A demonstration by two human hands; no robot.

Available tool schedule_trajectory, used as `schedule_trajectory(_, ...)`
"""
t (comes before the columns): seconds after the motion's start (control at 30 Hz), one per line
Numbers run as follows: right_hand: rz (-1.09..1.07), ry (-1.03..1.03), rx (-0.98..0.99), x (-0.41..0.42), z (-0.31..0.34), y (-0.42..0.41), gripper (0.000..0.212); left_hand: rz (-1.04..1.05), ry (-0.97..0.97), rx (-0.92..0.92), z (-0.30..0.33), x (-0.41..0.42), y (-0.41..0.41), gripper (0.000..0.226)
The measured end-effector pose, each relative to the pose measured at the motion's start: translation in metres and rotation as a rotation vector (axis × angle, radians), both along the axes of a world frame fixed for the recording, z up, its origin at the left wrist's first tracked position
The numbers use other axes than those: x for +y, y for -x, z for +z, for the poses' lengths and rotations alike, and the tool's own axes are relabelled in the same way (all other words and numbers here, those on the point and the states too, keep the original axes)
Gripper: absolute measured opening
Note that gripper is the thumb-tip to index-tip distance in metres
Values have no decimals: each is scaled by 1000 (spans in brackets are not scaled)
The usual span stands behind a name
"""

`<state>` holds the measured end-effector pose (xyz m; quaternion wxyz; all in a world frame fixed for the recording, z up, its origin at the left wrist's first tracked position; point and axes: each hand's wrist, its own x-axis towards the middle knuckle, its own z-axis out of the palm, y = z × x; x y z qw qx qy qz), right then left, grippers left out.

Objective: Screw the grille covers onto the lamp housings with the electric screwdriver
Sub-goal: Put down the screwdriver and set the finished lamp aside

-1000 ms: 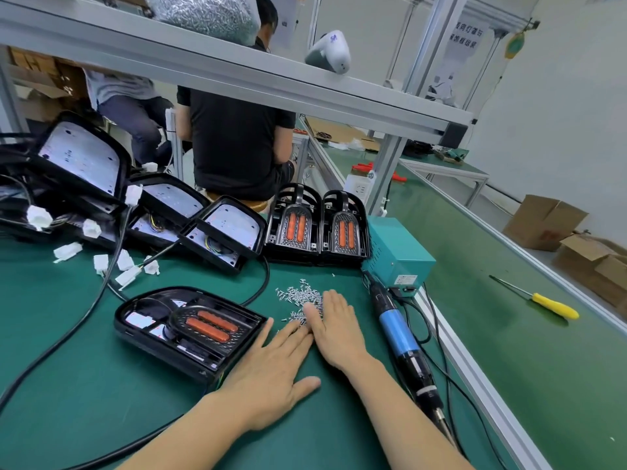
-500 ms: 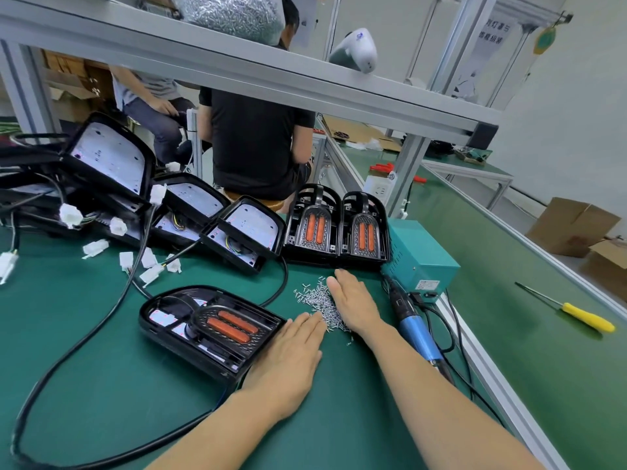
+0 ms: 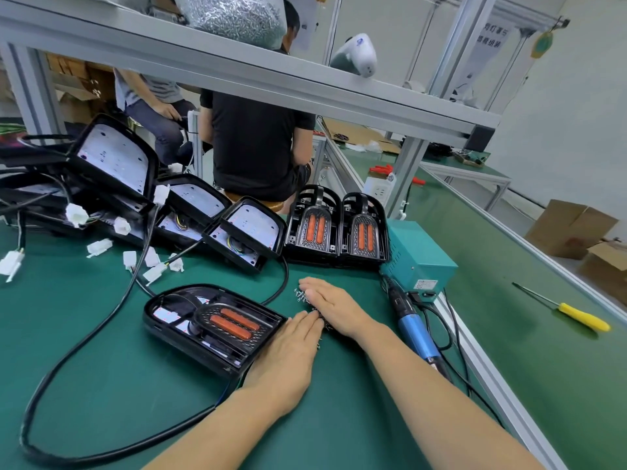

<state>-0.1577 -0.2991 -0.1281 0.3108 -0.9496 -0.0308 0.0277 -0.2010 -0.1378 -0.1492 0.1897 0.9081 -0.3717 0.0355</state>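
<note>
A green bench [image 3: 84,385] runs under an aluminium shelf [image 3: 237,72]. The housing [image 3: 210,327] with its grille lies before the left hand [image 3: 288,361], flat, fingers together. The right hand [image 3: 334,305] presses flat on screws [image 3: 302,295]. The screwdriver [image 3: 415,325] lies just right.

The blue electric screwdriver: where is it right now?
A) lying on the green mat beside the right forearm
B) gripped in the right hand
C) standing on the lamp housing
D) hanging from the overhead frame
A: the electric screwdriver lies on the green mat, untouched, while the right hand rests flat over the loose screws.
</note>
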Motion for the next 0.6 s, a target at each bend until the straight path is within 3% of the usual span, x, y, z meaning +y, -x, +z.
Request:
schedule_trajectory(0.23,-35,43,-103,-7,-3,27,41,-44,-6,-88,4,0,4,58)
schedule_trajectory(0.4,-75,67,-33,3,-1,31,47,-66,-83,-206,26,7,16,63)
schedule_trajectory(0.5,-139,55,-149,16,17,27,46,-127,31,-352,46,15,25,52)
schedule_trajectory(0.6,-111,-150,-110,41,41,23,41,-110,200,-374,67,32,22,32)
